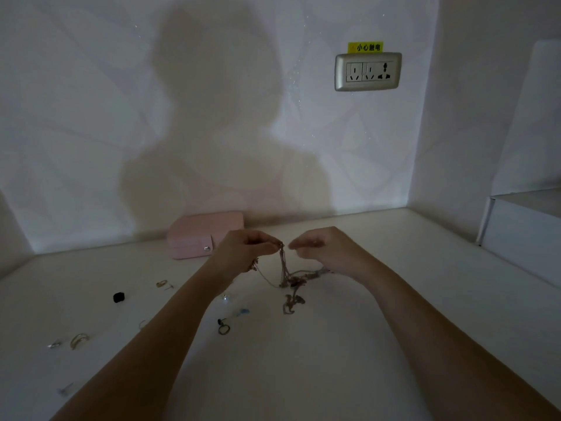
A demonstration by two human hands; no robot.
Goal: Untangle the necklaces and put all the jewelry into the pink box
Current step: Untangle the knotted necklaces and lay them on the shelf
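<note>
While left hand (pixel 243 253) pinches the necklaces (pixel 283 262) up before the box (pixel 194 238) and right hand (pixel 321 250) holds a strand (pixel 309 273), hard pulling could tighten the knot (pixel 293 281).

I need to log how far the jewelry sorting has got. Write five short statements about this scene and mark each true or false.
1. The pink box is closed. True.
2. The left hand pinches the tangled necklaces. True.
3. The necklaces already lie in the box. False: they hang from the left hand above the table.
4. A ring lies loose on the table. True.
5. A plug sits in the wall socket. False: nothing is plugged in.
</note>
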